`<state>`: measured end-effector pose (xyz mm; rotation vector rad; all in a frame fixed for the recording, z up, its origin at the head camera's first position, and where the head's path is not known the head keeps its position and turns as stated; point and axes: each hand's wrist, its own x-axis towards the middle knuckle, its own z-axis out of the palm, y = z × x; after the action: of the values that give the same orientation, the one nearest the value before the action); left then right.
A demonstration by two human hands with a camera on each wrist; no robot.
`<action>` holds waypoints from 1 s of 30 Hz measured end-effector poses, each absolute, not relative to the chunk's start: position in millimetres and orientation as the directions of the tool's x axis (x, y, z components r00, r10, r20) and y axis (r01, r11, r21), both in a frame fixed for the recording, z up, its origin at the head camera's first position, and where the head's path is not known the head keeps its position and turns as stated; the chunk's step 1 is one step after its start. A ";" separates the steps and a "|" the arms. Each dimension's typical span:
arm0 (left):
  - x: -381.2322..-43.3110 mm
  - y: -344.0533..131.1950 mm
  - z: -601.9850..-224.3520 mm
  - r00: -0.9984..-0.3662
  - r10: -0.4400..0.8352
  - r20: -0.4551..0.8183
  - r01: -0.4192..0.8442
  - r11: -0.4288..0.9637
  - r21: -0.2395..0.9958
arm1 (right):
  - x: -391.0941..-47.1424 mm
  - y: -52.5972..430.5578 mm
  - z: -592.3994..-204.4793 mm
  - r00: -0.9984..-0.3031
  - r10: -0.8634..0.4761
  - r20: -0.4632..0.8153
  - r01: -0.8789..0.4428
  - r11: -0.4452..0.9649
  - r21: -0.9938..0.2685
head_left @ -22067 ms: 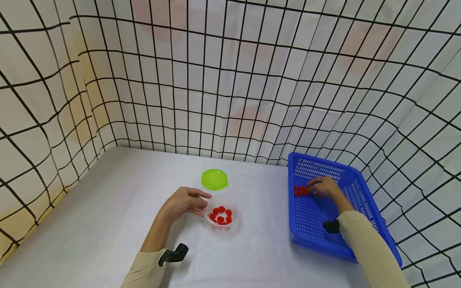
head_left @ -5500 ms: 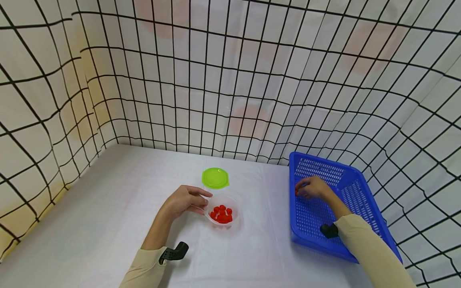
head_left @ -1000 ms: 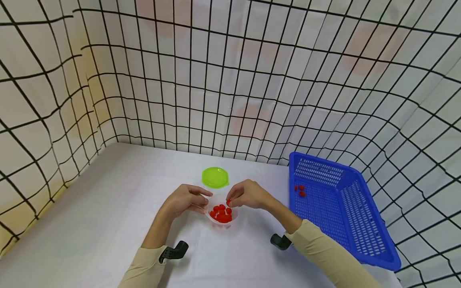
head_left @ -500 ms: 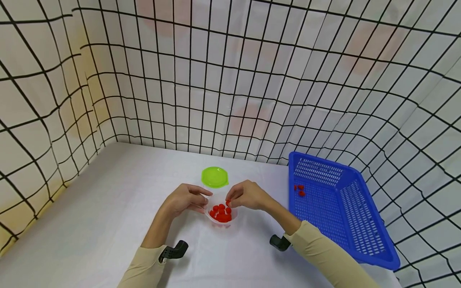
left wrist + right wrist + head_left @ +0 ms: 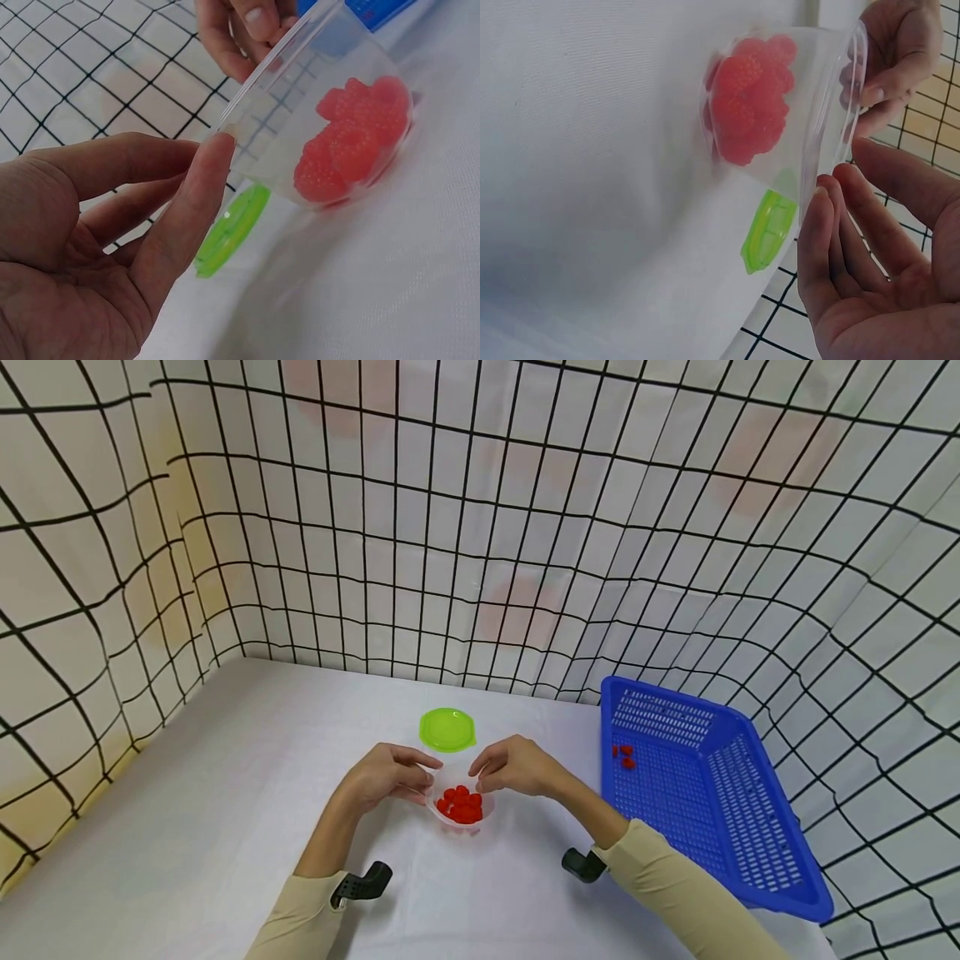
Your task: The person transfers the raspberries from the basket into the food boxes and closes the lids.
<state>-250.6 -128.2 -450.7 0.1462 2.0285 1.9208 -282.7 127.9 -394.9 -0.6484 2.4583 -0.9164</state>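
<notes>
A clear plastic tub point(image 5: 487, 818) stands on the white table with several red raspberries point(image 5: 459, 808) in its bottom. My left hand point(image 5: 386, 779) pinches the tub's rim from the left, with the thumb on the outer side in the left wrist view. Over the opposite side of the rim hovers my right hand point(image 5: 517, 767); its thumb and fingers are parted, and nothing shows between them in the right wrist view. The raspberries point(image 5: 750, 97) lie heaped against the tub's floor in that view. Just behind the tub lies a green lid point(image 5: 447, 730).
To the right stands a blue perforated basket point(image 5: 610, 793) with a few raspberries point(image 5: 627, 762) near its left wall. A black wire grid point(image 5: 465, 527) backed by white sheeting encloses the table's back and sides.
Earlier, my right hand picked raspberries in the basket, then carried one to the tub. It has now let that raspberry go into the tub. The left hand keeps hold of the rim.
</notes>
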 end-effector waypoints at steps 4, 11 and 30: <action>-251.1 -127.2 -451.3 -0.935 0.304 -0.182 -0.164 0.082 0.983 | -282.5 132.5 -388.2 -0.802 -0.552 -0.229 -0.259 0.666 -0.700; -250.4 -127.1 -449.8 -0.935 0.305 -0.178 -0.162 0.078 0.984 | -289.4 149.3 -359.6 -0.851 -0.504 -0.145 -0.277 0.666 -0.692; -251.3 -128.2 -450.8 -0.935 0.306 -0.180 -0.167 0.069 0.984 | -310.9 254.9 -335.1 -0.966 -0.257 -0.018 -0.171 0.692 -0.702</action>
<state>-251.3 -128.2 -450.8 0.1389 2.0136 1.9303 -310.9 254.9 -335.1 -0.3530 2.7831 -1.1373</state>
